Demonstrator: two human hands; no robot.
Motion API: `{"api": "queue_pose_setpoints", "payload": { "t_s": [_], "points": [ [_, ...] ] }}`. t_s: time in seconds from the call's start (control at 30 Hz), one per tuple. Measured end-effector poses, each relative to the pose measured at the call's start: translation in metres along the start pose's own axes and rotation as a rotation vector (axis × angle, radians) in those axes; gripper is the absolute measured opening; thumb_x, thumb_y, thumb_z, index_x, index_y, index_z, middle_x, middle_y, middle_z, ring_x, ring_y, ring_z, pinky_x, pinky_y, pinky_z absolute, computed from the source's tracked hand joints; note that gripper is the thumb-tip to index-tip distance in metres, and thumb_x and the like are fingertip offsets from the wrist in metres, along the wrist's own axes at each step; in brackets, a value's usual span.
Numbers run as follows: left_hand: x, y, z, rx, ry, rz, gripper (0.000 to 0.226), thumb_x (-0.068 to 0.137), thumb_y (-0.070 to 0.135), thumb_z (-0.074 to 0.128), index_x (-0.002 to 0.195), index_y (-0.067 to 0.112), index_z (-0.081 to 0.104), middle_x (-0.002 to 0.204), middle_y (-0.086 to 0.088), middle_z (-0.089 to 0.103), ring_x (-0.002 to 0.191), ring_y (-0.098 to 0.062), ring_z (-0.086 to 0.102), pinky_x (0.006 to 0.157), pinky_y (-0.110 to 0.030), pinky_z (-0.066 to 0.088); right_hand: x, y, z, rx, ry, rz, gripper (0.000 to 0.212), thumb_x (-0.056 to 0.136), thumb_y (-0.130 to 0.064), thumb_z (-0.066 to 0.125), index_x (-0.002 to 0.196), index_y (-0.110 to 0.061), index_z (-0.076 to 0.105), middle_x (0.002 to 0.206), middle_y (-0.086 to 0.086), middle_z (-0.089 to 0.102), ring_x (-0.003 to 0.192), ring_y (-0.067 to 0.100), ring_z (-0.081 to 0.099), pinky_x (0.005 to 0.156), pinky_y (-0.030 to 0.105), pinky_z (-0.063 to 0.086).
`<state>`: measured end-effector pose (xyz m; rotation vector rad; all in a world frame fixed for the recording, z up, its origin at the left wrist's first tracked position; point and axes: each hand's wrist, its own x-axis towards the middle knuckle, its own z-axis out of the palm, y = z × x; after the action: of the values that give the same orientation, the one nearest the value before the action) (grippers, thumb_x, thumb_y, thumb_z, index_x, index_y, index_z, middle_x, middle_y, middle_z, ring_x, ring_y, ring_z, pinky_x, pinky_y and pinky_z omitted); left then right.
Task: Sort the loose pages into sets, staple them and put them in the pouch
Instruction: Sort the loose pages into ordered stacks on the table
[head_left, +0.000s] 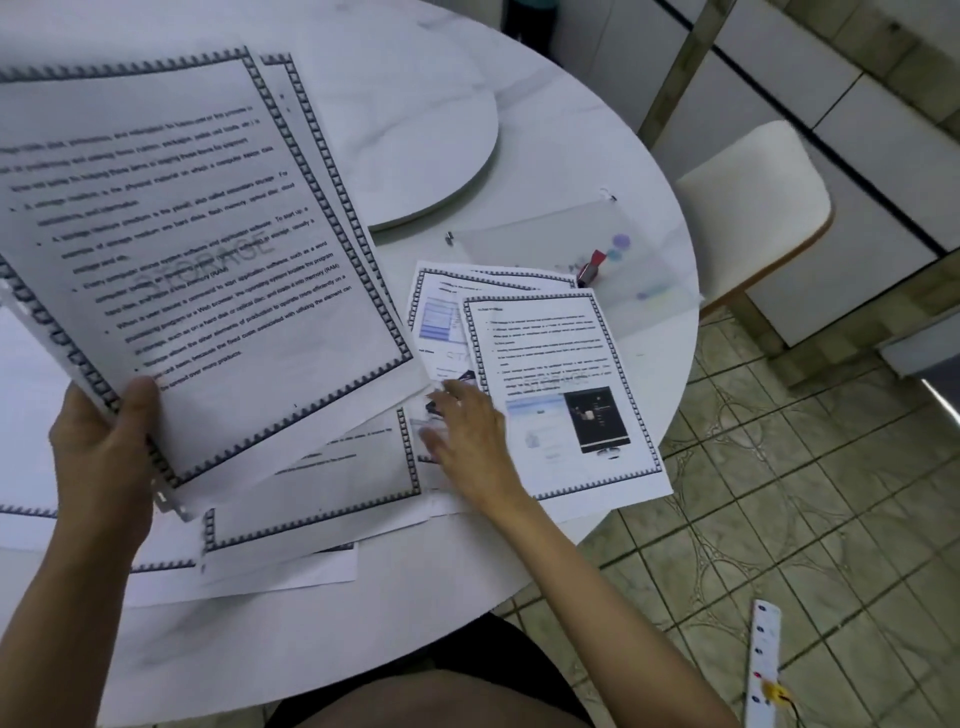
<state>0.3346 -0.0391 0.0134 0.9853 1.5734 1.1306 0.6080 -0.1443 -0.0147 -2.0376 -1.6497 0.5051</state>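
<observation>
My left hand (104, 447) grips the lower left corner of a stack of bordered text pages (197, 234), held up tilted above the table. My right hand (467, 431) lies with straight fingers on loose pages (311, 493) spread over the table, fingertips touching a sheet beside a page with a monitor picture (561, 384). Another illustrated page (441, 306) sticks out from under that one. The clear plastic pouch (571, 249) lies flat further right, with a red stapler (592, 267) at its near edge.
The white round table (363, 613) carries a raised turntable disc (431, 145) in its middle. A white cushioned chair (748, 208) stands at the right. On the tiled floor lies a white power strip (763, 660). My lap is at the bottom edge.
</observation>
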Motion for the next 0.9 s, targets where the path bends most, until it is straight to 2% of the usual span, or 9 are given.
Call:
{"api": "queue_pose_setpoints", "payload": {
  "t_s": [0.07, 0.13, 0.2, 0.3, 0.43, 0.57, 0.7, 0.9],
  "points": [
    [-0.018, 0.015, 0.014, 0.000, -0.012, 0.062, 0.030, 0.087, 0.055, 0.054, 0.098, 0.027, 0.056, 0.114, -0.003, 0.067, 0.105, -0.032, 0.061, 0.083, -0.052, 0.053, 0.003, 0.028, -0.025, -0.031, 0.103, 0.093, 0.045, 0.094, -0.029, 0.052, 0.135, -0.013, 0.045, 0.141, 0.011, 0.038, 0.132, 0.026, 0.030, 0.105, 0.039, 0.024],
    [-0.031, 0.024, 0.025, 0.009, -0.008, 0.147, 0.007, 0.096, 0.031, 0.049, 0.100, 0.031, 0.054, 0.126, -0.014, 0.058, 0.108, -0.032, 0.056, 0.087, -0.047, 0.049, 0.007, 0.062, -0.050, -0.060, 0.181, 0.264, 0.047, 0.093, -0.029, 0.053, 0.136, -0.011, 0.042, 0.138, 0.012, 0.037, 0.129, 0.028, 0.031, 0.103, 0.039, 0.026],
    [-0.036, 0.024, 0.029, 0.021, -0.021, 0.179, 0.017, 0.097, 0.020, 0.046, 0.111, 0.026, 0.054, 0.126, -0.012, 0.056, 0.112, -0.031, 0.055, 0.093, -0.047, 0.045, 0.010, 0.092, -0.070, -0.073, 0.194, 0.429, 0.053, 0.092, -0.030, 0.054, 0.138, -0.009, 0.038, 0.138, 0.015, 0.034, 0.127, 0.031, 0.030, 0.103, 0.041, 0.027],
    [-0.046, 0.025, 0.036, 0.035, -0.051, 0.172, 0.034, 0.098, 0.022, 0.045, 0.131, 0.013, 0.047, 0.129, -0.009, 0.055, 0.116, -0.032, 0.054, 0.098, -0.051, 0.043, 0.014, 0.125, -0.087, -0.123, 0.173, 0.576, 0.063, 0.089, -0.038, 0.058, 0.139, -0.007, 0.034, 0.138, 0.018, 0.032, 0.127, 0.034, 0.029, 0.102, 0.044, 0.028],
    [-0.054, 0.025, 0.047, 0.063, -0.048, 0.152, 0.035, 0.098, 0.022, 0.044, 0.131, 0.012, 0.046, 0.131, -0.012, 0.054, 0.116, -0.033, 0.053, 0.097, -0.051, 0.043, 0.023, 0.145, -0.096, -0.127, 0.157, 0.690, 0.078, 0.083, -0.048, 0.062, 0.139, -0.005, 0.030, 0.139, 0.019, 0.029, 0.128, 0.035, 0.026, 0.103, 0.046, 0.026],
    [-0.058, 0.025, 0.063, 0.065, -0.018, 0.110, 0.035, 0.098, 0.018, 0.043, 0.132, 0.008, 0.045, 0.129, -0.011, 0.054, 0.114, -0.030, 0.052, 0.097, -0.047, 0.042, 0.032, 0.153, -0.099, -0.152, 0.176, 0.710, 0.078, 0.081, -0.053, 0.061, 0.133, -0.002, 0.036, 0.135, 0.020, 0.030, 0.125, 0.035, 0.028, 0.100, 0.044, 0.028],
    [-0.059, 0.020, 0.078, 0.059, -0.013, 0.107, 0.036, 0.098, 0.014, 0.043, 0.133, 0.006, 0.044, 0.128, -0.011, 0.053, 0.114, -0.029, 0.052, 0.097, -0.043, 0.041, 0.038, 0.159, -0.101, -0.110, 0.218, 0.710, 0.067, 0.081, -0.041, 0.067, 0.128, -0.002, 0.041, 0.132, 0.019, 0.034, 0.123, 0.035, 0.030, 0.098, 0.043, 0.029],
    [-0.056, 0.013, 0.093, 0.050, -0.022, 0.101, 0.034, 0.097, 0.016, 0.045, 0.130, 0.007, 0.048, 0.124, -0.012, 0.056, 0.112, -0.030, 0.054, 0.094, -0.041, 0.042, 0.043, 0.161, -0.104, -0.022, 0.251, 0.774, 0.047, 0.086, -0.017, 0.059, 0.126, -0.001, 0.043, 0.134, 0.020, 0.033, 0.124, 0.036, 0.029, 0.100, 0.042, 0.027]
  ]
}}
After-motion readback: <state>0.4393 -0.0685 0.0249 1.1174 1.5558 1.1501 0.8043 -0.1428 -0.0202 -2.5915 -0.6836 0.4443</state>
